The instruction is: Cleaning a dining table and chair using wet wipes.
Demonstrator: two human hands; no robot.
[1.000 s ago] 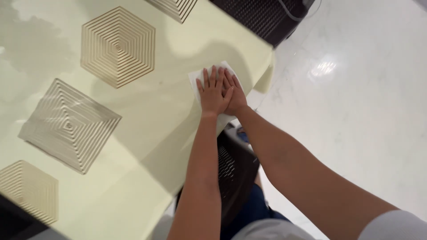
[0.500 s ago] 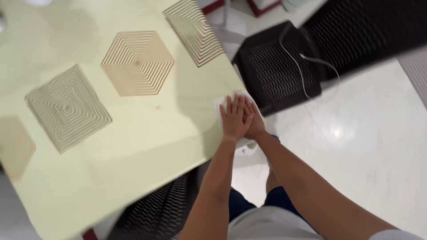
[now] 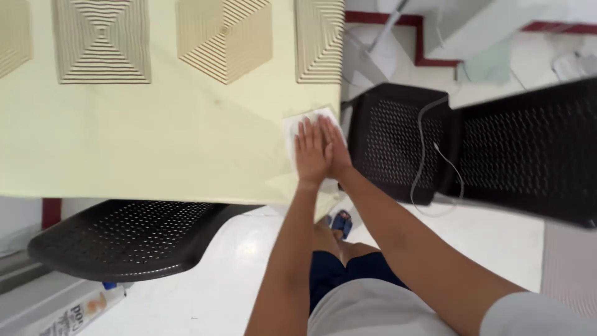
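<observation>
White cloth [image 3: 309, 121] lies at the pale yellow table [image 3: 155, 143] corner, pressed flat under left hand [image 3: 311, 152] and right hand [image 3: 337, 152], fingers straight, gripping nothing, beside a black perforated chair [image 3: 398, 137] with a draped grey cable [image 3: 429, 149].

Table [image 3: 155, 137]: pale yellow top, glossy, in front of me; patterned mats in concentric lines along its far edge, a square one [image 3: 102, 40], a hexagon [image 3: 224, 38], another square [image 3: 320, 40] at the far right corner.

Chairs: one black perforated chair [image 3: 395, 140] just off the table's right edge, a thin white cable [image 3: 426, 140] draped over it; a larger black mesh seat [image 3: 528, 149] beside that; a third black perforated seat [image 3: 124, 239] under the table's near edge, to my left.

Floor [image 3: 497, 249]: white, polished, with soft light glare near my left side.

Far side: red border strip [image 3: 429, 43] on the floor, white fan base [image 3: 379, 53] near it.

Lower left corner: a carton [image 3: 74, 311] lying on the floor.
</observation>
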